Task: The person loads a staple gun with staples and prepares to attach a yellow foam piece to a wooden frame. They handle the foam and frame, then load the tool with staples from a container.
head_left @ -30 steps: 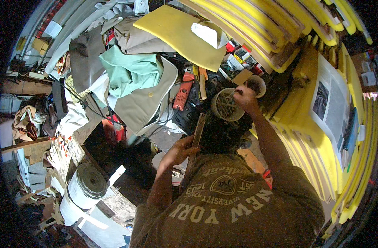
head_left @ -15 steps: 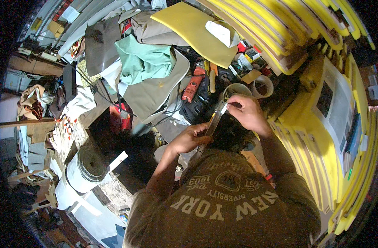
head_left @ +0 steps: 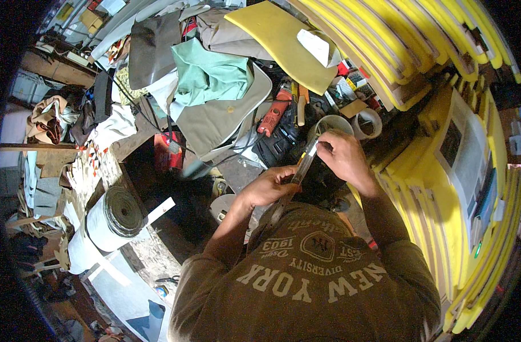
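A long narrow strip [head_left: 302, 169], like a ruler, runs slantwise in front of my chest. My left hand [head_left: 270, 186] grips its middle from the left. My right hand [head_left: 341, 158] pinches its upper end, fingers closed. A pale tape roll [head_left: 330, 123] sits just beyond my right hand; I cannot tell whether the hand touches it. A second tape roll [head_left: 369, 122] lies to its right. Below the strip, dark things are partly hidden by my hands.
Yellow foam sheets [head_left: 443, 165] are stacked along the right and top. Green cloth [head_left: 206, 74], beige fabric [head_left: 220, 117], a yellow foam piece [head_left: 283, 43] and a red power tool [head_left: 270, 117] crowd the bench. A grey material roll [head_left: 109, 222] lies lower left.
My right hand came down from a raised position, where it held the tape roll, to the strip's upper end. My left hand rose to grip the strip.
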The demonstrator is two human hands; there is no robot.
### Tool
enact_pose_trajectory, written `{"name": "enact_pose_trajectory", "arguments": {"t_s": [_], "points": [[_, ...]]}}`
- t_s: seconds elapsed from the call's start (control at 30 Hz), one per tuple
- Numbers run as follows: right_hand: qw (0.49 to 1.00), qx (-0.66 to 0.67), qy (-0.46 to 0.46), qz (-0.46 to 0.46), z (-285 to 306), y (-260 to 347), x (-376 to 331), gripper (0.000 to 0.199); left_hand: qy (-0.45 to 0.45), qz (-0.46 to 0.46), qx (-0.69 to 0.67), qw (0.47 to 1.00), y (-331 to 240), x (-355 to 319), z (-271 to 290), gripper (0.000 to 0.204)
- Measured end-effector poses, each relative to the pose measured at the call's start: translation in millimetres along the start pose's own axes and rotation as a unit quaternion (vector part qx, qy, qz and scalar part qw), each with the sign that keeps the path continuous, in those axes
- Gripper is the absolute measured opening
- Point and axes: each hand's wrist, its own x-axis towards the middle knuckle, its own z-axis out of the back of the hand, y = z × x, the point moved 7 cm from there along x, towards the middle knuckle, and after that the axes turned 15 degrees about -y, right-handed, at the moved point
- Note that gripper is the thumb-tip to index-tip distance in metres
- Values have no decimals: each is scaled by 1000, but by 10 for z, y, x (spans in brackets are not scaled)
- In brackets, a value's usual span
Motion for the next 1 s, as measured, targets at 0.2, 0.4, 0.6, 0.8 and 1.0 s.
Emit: {"name": "enact_pose_trajectory", "arguments": {"t_s": [0.2, 0.4, 0.6, 0.8, 1.0], "points": [[999, 22, -17, -29, 28, 56, -22, 13, -3, 11, -25, 1000, -54, -14, 10, 37], [1000, 24, -11, 8, 25, 14, -28, 13, 4, 8, -11, 1000, -120, -7, -8, 39], [994, 64, 75, 43, 97, 45, 59, 11, 25, 15, -37, 999, -199, -31, -11, 43], [971, 36, 176, 157, 122, 136, 203, 9, 47, -21, -2, 999, -252, -26, -1, 44], [962, 38, 178, 202, 167, 238, 232, 8, 53, 29, -48, 997, -228, -60, 1, 39]]}}
